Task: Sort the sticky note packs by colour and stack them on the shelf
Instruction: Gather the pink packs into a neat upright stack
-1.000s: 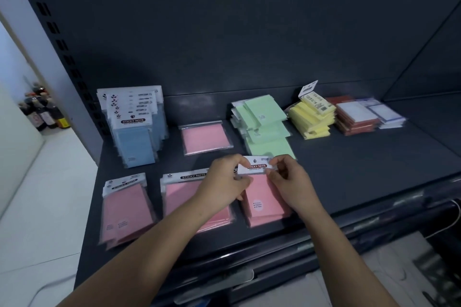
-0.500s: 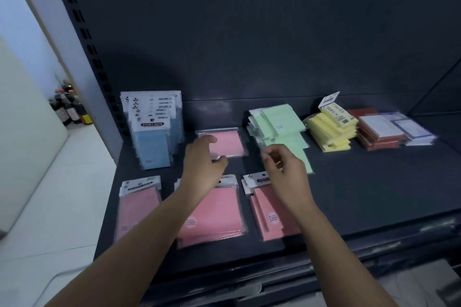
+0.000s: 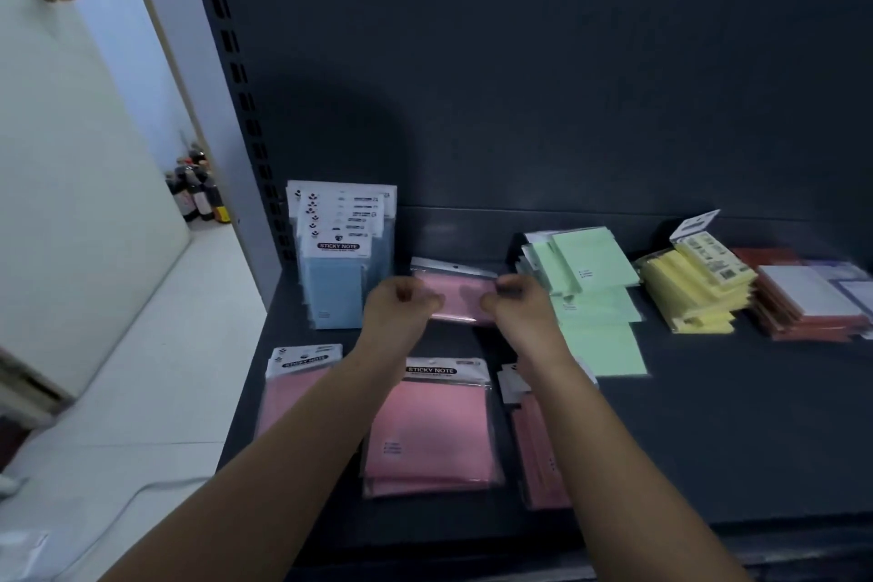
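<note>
On the dark shelf (image 3: 732,430), my left hand (image 3: 399,310) and my right hand (image 3: 517,305) each pinch a side of a pink sticky note pack (image 3: 460,295) at the back middle, its far edge tilted up. Three piles of pink packs lie in front: one on the left (image 3: 295,376), one in the middle (image 3: 432,425), and one on the right (image 3: 538,454) partly hidden by my right forearm. Blue packs (image 3: 338,269) stand upright at the back left. Green packs (image 3: 590,293) lie to the right of my hands.
Yellow packs (image 3: 694,288) and a red and white pile (image 3: 812,302) lie at the back right. The shelf's slotted upright (image 3: 241,109) rises on the left. Beyond it are a white floor, a wall and several dark bottles (image 3: 196,194).
Both hands left the front right pink pile, reached back, and took hold of the single pink pack at the rear. The camera view shifted to the left.
</note>
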The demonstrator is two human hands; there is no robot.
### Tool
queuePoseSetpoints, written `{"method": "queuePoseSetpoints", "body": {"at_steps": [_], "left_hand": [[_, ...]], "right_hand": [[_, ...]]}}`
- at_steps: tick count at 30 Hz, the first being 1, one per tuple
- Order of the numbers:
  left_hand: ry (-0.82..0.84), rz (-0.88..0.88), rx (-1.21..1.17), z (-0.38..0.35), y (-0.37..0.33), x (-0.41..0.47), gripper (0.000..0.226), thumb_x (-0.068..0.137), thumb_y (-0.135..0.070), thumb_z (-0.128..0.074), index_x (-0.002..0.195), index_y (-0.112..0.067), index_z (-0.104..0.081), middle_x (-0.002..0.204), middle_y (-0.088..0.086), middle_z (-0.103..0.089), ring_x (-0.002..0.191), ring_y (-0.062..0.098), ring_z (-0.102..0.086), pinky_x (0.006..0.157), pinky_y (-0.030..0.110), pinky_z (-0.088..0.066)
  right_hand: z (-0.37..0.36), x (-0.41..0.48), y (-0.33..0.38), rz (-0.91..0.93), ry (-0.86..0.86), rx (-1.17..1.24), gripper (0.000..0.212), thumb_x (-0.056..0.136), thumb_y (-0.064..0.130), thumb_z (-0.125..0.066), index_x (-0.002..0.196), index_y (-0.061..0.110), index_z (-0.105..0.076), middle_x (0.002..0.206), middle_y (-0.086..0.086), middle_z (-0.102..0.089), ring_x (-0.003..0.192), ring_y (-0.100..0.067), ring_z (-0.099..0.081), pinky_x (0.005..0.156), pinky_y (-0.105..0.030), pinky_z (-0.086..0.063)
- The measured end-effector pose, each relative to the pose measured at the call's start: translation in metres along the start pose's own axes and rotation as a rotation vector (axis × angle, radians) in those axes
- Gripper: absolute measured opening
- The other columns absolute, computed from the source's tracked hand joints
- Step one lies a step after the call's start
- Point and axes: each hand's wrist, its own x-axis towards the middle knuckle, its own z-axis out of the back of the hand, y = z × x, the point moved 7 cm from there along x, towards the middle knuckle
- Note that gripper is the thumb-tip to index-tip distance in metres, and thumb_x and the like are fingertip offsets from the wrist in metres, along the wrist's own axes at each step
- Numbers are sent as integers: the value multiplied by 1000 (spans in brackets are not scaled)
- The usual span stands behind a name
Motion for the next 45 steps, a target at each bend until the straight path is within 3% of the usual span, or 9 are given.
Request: {"method": "queuePoseSetpoints", "body": {"at_steps": [8, 17, 21, 25, 29, 32, 35, 41, 45], "left_hand": [[-22, -85, -212, 20, -2, -13, 12, 85, -7, -65, 79, -13, -56, 64, -1, -52, 49, 7, -44, 41, 15, -37], [46, -275, -62, 37, -3, -40, 19, 90, -8, -57, 89, -26, -62, 84, -1, -63, 61, -2, -54, 48, 12, -44], [71, -200, 65, 43, 7, -52, 19, 89, -13, -60, 102, -26, -60, 99, 2, -61, 82, 14, -58, 65, 21, -52], [201, -181, 59, 33, 3, -73, 39, 82, -38, -67, 116, -26, -51, 108, -5, -59, 90, 9, -60, 59, 13, -49], [416, -67, -109, 10, -5, -85, 82, 63, -72, -56, 127, -22, -50, 118, 8, -62, 102, 26, -64, 86, 39, -52], [605, 5, -506, 0, -18, -91, 66, 77, -63, -56, 130, -25, -49, 92, 16, -66, 95, 24, -67, 97, 43, -48], [658, 191, -736, 4, -17, -93, 57, 66, -57, -70, 100, -10, -69, 73, 9, -69, 73, 21, -70, 67, 36, -57], [338, 165, -310, 28, 6, -75, 16, 86, -13, -61, 100, -7, -65, 90, 11, -72, 77, 22, -70, 61, 34, -57], [163, 29, -135, 46, 10, -68, 27, 86, -1, -60, 113, -8, -59, 97, 4, -71, 86, 19, -67, 66, 27, -52]], "right_hand": [[16, -17, 14, 216, -71, 80, 17, 90, 10, -58, 78, 21, -51, 70, 3, -55, 58, 1, -49, 52, -6, -37], [18, -49, 6, 208, 82, 120, 25, 84, 1, -65, 88, 23, -52, 73, 2, -51, 65, -8, -49, 67, -21, -42], [15, -67, 1, 159, 90, 178, 27, 84, -1, -64, 93, 21, -52, 70, 1, -52, 68, -13, -51, 71, -24, -44], [8, -86, 9, 81, 141, 502, 18, 85, 11, -64, 99, 19, -56, 75, 1, -62, 70, -10, -61, 66, -22, -50], [-21, -107, 27, 77, 320, 664, 11, 94, 14, -50, 100, 7, -56, 81, -3, -70, 73, -14, -67, 59, -25, -55], [-29, -111, 28, 193, 204, 423, 4, 90, 11, -56, 92, 8, -59, 85, -5, -64, 79, -15, -60, 71, -23, -51], [-26, -107, 25, 262, 71, 189, 11, 86, 22, -65, 89, 18, -56, 88, 0, -60, 83, -12, -57, 80, -29, -48], [-6, -95, 11, 161, -3, 36, 28, 81, 21, -72, 100, 19, -52, 87, 4, -54, 84, -14, -52, 82, -34, -47], [5, -95, 5, 230, -76, -157, 27, 84, 19, -68, 106, 17, -51, 79, 14, -47, 73, 0, -45, 63, -6, -37]]}}
